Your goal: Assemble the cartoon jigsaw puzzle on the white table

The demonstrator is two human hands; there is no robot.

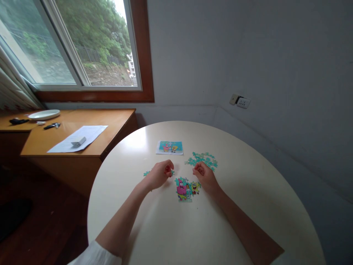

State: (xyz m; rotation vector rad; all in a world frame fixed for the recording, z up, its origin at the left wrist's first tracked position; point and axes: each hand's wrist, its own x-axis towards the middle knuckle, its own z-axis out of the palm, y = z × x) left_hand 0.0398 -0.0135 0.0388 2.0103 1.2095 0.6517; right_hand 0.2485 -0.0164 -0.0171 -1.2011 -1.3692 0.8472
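holds left hand (159, 173) and right hand (206, 176) curled over the worktop (165, 232), cannot tell whether pinching anything. has the partly joined puzzle (182, 188) toward the body, between both, nearer the right.

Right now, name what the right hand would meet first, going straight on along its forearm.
Likely the loose puzzle pieces, at their left side, with the picture sheet beyond, though depth is unclear.
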